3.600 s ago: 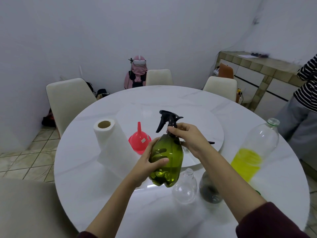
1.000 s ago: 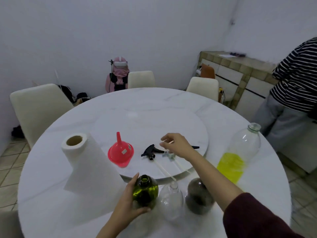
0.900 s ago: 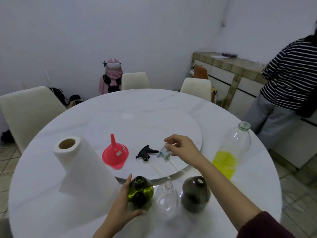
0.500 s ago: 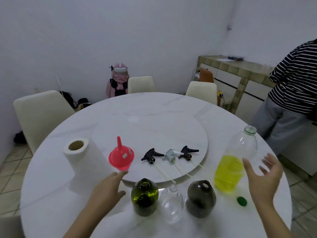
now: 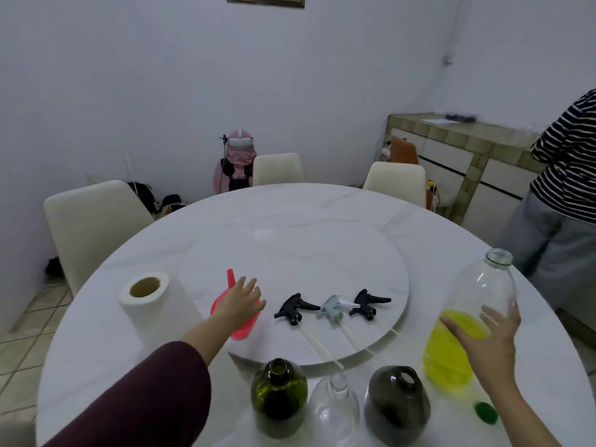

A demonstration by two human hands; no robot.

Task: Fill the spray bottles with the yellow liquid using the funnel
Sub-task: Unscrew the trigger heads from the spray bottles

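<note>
The left hand (image 5: 240,301) lies spread over the red funnel (image 5: 237,321) at ten o'clock of the three uncapped spray bottles (image 5: 279,401); light and stiff, it probably lifts best by its spout. The right hand (image 5: 487,340), fingers apart, reaches the big bottle of yellow liquid (image 5: 458,346) at three o'clock: likely heavy, slick, best gripped around its body.

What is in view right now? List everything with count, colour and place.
spray bottles: 3, green, clear, smoky grey, uncapped, near table edge
trigger heads: 3, two black, one grey, on turntable
funnel: 1, red, spout up, on turntable
big bottle: 1, clear, yellow liquid, open, right
cap: 1, green, beside it
paper towel roll: 1, white, left
chairs: 3, cream, round table
bystander: 1, striped top, right
left hand: over funnel
right hand: open, at big bottle
</note>
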